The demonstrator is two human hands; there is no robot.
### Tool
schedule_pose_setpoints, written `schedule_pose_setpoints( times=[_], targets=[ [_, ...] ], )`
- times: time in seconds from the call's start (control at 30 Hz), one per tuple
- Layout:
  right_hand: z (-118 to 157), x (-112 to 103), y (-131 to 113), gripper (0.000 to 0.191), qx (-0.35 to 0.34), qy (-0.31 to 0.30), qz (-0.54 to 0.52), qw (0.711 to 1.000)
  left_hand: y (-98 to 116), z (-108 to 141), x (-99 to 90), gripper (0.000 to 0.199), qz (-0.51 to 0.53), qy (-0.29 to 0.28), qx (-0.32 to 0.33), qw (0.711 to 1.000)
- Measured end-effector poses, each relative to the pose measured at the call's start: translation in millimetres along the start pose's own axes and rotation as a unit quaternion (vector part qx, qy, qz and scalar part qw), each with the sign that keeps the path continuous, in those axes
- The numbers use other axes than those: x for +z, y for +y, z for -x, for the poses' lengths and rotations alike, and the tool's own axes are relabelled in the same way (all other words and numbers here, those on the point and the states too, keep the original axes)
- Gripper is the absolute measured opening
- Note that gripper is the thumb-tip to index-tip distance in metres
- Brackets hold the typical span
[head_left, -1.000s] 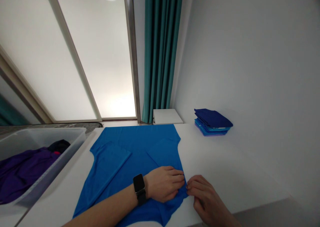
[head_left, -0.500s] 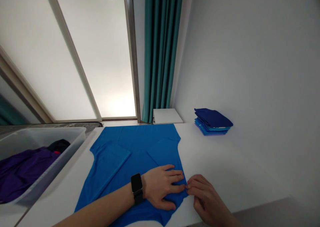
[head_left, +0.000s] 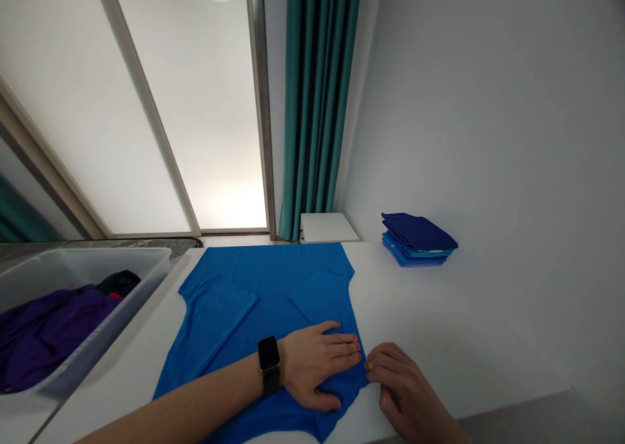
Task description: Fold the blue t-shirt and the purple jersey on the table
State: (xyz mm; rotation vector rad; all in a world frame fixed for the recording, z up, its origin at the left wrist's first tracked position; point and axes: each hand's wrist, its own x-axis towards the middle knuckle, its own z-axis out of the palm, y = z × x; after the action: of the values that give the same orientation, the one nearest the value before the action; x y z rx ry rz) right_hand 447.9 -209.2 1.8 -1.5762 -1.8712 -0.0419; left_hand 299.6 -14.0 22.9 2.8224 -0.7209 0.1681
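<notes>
Far L, plastic bin point(head_left: 53, 268), purple cloth point(head_left: 53, 327) inside. Center, blue shirt point(head_left: 273, 275) flat on counter point(head_left: 430, 320): prob. light, soft, floppy; best hold's the hem & side edges. L forearm point(head_left: 195, 408) lies across, blocking a bit. L hand point(head_left: 315, 362) flat on it, fingers spread, gripping nothing. R hand point(head_left: 398, 379), fingers curled at shirt's R edge; pinching? Can't tell. Far R, folded stack point(head_left: 417, 235), well apart.

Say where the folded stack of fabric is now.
In the head view, the folded stack lies on the white table, to the right of the blue shirt and close to the wall.
</notes>
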Motion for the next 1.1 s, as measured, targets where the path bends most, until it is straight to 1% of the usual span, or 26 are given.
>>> schedule_pose_setpoints(
  times=[0.13, 0.3, 0.47, 0.63, 0.93, 1.1],
  targets=[
    [-0.7, -0.4, -0.7, 0.028, 0.006, 0.002, -0.015, 1.000, 0.5, 0.4, -0.7, 0.072, 0.004, -0.008, -0.005, 1.000],
    [-4.1, -4.0, -2.6, 0.029, 0.007, -0.005, -0.027, 1.000, -0.2, -1.6, -0.6, 0.073, -0.022, -0.015, 0.008, 1.000],
    [-3.2, -4.2, -1.5, 0.034, 0.014, -0.012, -0.030, 0.999, -1.6, -2.2, 2.1, 0.074, -0.032, -0.001, 0.015, 0.999],
    [1.3, 0.9, 1.1, 0.035, 0.020, -0.019, -0.023, 0.999, -2.3, -0.2, 2.1, 0.069, -0.034, 0.012, 0.020, 0.999],
    [-2.3, 0.2, -0.5, 0.031, 0.030, -0.031, -0.017, 0.999, 0.2, 3.1, 3.4, 0.073, -0.046, 0.002, 0.018, 0.999],
    [-3.7, -1.4, -1.7, 0.032, 0.023, -0.018, -0.018, 0.999, 3.2, 4.2, 0.3, 0.069, -0.028, 0.002, 0.023, 0.999]
  ],
)
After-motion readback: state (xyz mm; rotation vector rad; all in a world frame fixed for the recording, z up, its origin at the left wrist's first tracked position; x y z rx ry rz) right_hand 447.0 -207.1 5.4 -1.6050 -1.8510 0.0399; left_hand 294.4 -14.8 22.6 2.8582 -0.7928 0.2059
